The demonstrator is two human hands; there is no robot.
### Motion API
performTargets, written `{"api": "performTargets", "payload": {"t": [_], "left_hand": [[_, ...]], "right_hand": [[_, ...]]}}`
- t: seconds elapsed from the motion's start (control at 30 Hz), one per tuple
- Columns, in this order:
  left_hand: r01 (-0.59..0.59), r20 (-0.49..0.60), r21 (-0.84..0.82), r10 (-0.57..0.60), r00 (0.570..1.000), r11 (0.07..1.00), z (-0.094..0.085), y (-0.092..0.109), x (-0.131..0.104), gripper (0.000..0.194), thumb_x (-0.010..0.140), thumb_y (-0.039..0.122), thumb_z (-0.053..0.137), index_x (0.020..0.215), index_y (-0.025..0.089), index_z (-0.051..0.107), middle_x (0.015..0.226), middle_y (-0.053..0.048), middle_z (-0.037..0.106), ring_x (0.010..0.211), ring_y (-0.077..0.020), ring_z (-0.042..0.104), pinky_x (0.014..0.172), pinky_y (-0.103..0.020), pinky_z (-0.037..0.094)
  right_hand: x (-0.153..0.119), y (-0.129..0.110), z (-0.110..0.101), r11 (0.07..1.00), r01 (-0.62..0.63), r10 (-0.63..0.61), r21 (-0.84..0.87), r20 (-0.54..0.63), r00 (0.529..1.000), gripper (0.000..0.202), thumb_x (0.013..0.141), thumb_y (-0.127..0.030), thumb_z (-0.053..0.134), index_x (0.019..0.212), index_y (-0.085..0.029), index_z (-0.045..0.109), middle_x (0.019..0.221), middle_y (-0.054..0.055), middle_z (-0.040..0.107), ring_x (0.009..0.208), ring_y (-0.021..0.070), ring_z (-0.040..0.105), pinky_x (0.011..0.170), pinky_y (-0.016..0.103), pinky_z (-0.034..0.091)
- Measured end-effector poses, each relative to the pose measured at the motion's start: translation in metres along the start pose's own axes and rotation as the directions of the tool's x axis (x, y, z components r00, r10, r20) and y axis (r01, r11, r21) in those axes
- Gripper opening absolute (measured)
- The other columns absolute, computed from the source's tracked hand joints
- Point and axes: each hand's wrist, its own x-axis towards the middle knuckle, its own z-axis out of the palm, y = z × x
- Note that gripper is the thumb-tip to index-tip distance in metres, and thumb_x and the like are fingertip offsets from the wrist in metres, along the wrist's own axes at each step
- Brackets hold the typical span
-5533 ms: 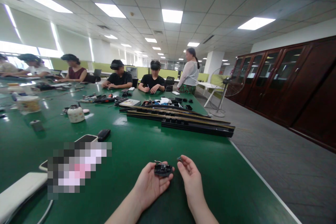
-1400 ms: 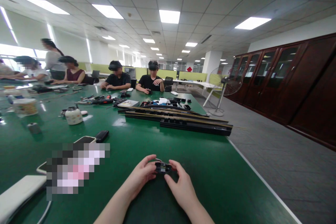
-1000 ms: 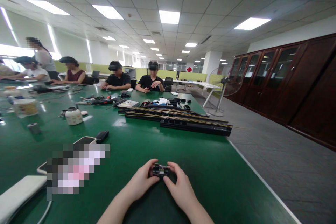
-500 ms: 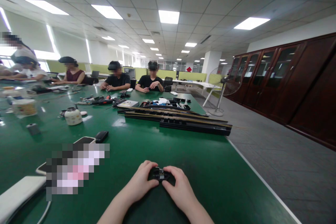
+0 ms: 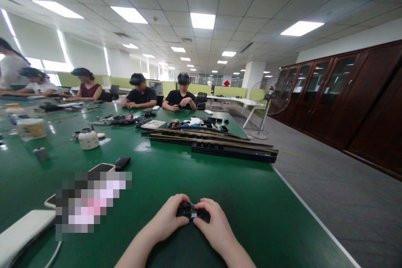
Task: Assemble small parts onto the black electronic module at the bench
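Both of my hands are low in the middle of the view, over the green table. My left hand grips the left side of a small black part with a shiny metal or light piece at its centre. On the other side, my right hand pinches the same part between thumb and fingers. The fingertips nearly meet around it, and they hide much of its outline. Its fine details are too small to make out.
Long black rails with thin yellowish rods lie across the table ahead. At the left are a phone with a blurred screen, a white jar and a white object. Several people sit beyond; a fan stands right.
Both hands stay almost in place around the black part, with the fingertips shifted slightly. At the far left, the standing person has moved further left.
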Motion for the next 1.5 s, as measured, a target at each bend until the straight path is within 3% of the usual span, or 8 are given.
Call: {"api": "performTargets", "payload": {"t": [0.47, 0.7, 0.93, 1.5], "left_hand": [[-0.008, 0.03, 0.078, 0.006, 1.0, 0.997, -0.0017, 0.0033, -0.0014, 0.036, 0.057, 0.016, 0.059, 0.092, 0.02, 0.056, 0.089, -0.004, 0.056, 0.086, -0.0209, 0.049, 0.077, -0.031, 0.036], [0.003, 0.026, 0.053, -0.004, 1.0, 0.999, -0.0002, -0.0024, 0.0004, 0.037, 0.059, 0.019, 0.059, 0.096, 0.02, 0.055, 0.092, -0.004, 0.056, 0.088, -0.0205, 0.05, 0.08, -0.032, 0.036], [0.038, 0.037, 0.135, -0.044, 0.998, 0.99, 0.0009, 0.0007, 0.0007, 0.04, 0.06, 0.016, 0.054, 0.099, 0.019, 0.051, 0.098, -0.004, 0.057, 0.093, -0.0179, 0.05, 0.085, -0.029, 0.036], [0.092, 0.018, 0.143, -0.096, 0.995, 0.985, 0.0009, 0.0032, 0.0014, 0.048, 0.061, 0.02, 0.054, 0.108, 0.016, 0.049, 0.106, -0.007, 0.057, 0.097, -0.0191, 0.051, 0.088, -0.031, 0.036]], "right_hand": [[-0.0011, -0.0028, 0.0009, 0.998, 0.023, -0.021, -0.061, 0.039, 0.999, 0.022, 0.061, -0.014, 0.062, 0.078, -0.027, 0.066, 0.104, 0.005, 0.062, 0.106, 0.0247, 0.05, 0.09, 0.042, 0.035], [0.0001, -0.0055, -0.0023, 0.999, 0.018, -0.017, 0.028, -0.01, 1.0, 0.019, 0.064, -0.015, 0.061, 0.08, -0.025, 0.066, 0.101, 0.005, 0.063, 0.103, 0.0229, 0.052, 0.091, 0.037, 0.036], [0.0022, -0.001, -0.0012, 0.989, -0.004, 0.021, 0.146, -0.114, 0.993, 0.018, 0.066, -0.019, 0.06, 0.084, -0.022, 0.065, 0.092, 0.004, 0.065, 0.093, 0.022, 0.057, 0.086, 0.033, 0.041], [0.0074, 0.0013, -0.0037, 0.943, -0.068, 0.142, 0.327, -0.21, 0.967, 0.023, 0.068, -0.029, 0.061, 0.089, -0.02, 0.064, 0.091, 0.006, 0.068, 0.09, 0.0252, 0.06, 0.082, 0.038, 0.042]]}}
